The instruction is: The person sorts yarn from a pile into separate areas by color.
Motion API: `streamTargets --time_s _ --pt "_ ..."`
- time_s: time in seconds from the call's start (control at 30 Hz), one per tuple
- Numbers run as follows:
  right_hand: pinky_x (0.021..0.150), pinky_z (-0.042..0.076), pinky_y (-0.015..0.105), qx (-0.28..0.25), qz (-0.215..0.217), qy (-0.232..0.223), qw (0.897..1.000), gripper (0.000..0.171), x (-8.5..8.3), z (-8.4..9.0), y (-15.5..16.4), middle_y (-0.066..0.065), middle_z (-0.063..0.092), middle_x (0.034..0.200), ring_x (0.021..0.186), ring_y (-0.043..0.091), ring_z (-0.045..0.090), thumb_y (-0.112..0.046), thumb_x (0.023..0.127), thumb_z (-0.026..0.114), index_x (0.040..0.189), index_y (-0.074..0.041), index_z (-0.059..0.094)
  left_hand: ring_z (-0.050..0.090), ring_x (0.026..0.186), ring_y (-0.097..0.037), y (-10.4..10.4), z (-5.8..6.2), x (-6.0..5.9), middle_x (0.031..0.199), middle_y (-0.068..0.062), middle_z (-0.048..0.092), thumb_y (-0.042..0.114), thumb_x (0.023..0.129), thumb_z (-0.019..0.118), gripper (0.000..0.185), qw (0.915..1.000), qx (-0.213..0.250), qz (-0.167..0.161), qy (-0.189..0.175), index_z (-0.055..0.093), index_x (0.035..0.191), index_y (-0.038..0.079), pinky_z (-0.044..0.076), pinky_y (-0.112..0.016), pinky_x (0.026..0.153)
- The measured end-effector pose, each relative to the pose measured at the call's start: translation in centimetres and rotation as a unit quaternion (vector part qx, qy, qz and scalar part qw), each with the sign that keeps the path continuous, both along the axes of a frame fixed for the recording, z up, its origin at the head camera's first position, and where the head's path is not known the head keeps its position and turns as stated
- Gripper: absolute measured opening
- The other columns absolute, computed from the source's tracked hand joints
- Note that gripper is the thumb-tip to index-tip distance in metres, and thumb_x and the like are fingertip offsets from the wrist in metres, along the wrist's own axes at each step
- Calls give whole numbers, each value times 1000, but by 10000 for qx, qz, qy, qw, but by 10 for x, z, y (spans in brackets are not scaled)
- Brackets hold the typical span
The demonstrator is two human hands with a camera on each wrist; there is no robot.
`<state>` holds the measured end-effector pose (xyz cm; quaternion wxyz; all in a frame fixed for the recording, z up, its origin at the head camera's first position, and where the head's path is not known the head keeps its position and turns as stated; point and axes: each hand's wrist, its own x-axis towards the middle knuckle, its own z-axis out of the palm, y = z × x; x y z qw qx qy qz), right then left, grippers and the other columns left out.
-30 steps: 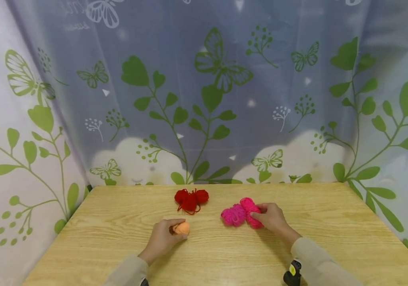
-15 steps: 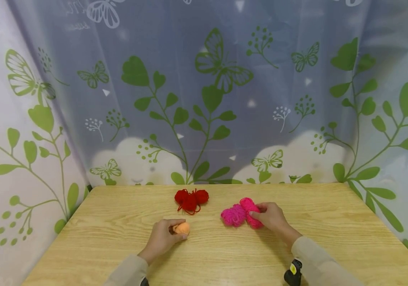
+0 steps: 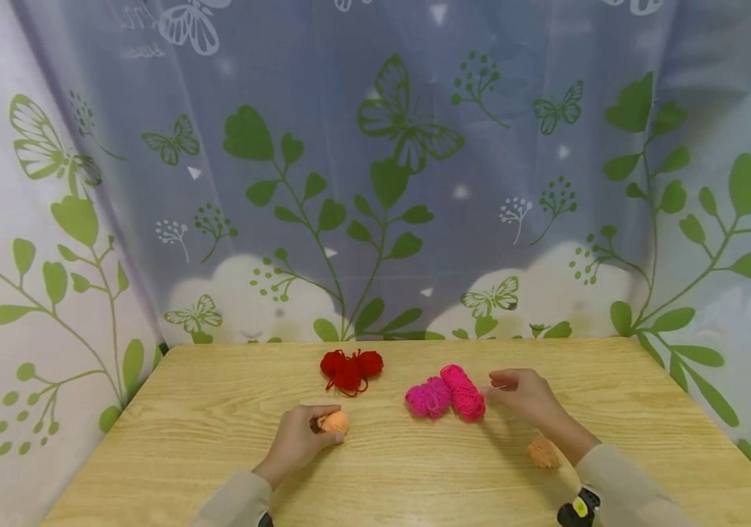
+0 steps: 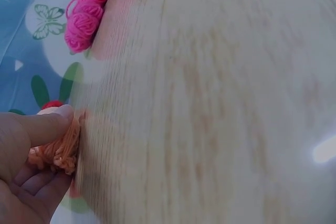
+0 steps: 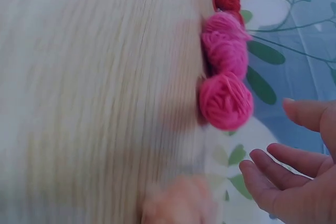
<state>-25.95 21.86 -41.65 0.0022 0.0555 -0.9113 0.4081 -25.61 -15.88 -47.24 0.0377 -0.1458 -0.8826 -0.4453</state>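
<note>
My left hand pinches a small ball of orange yarn at the table's centre-left, thumb on the near side and fingers on the far side. In the left wrist view its loose strands show between thumb and fingers. To the right, a bright pink yarn skein lies tilted against a magenta yarn skein. My right hand is just right of the pink skein, apart from it, with fingers relaxed and nothing held, as the right wrist view confirms.
Several red yarn balls with loose loops lie together near the back of the table. Another orange yarn bundle lies beside my right forearm. A printed curtain rises behind the table's back edge.
My right hand has let go of the pink skein and moved right, away from it. The orange bundle beside that forearm has come into sight. My left hand keeps its hold, unmoved.
</note>
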Motion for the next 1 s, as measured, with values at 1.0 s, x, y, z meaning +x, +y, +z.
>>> streamTargets --time_s 1.0 --pt "67 56 30 158 494 -486 9975 51 60 -31 72 26 64 108 89 29 66 -16 83 75 120 14 57 52 72 -9 -1 0 1 98 -8 72 13 73 83 43 9999 -71 27 118 70 113 2 45 -19 58"
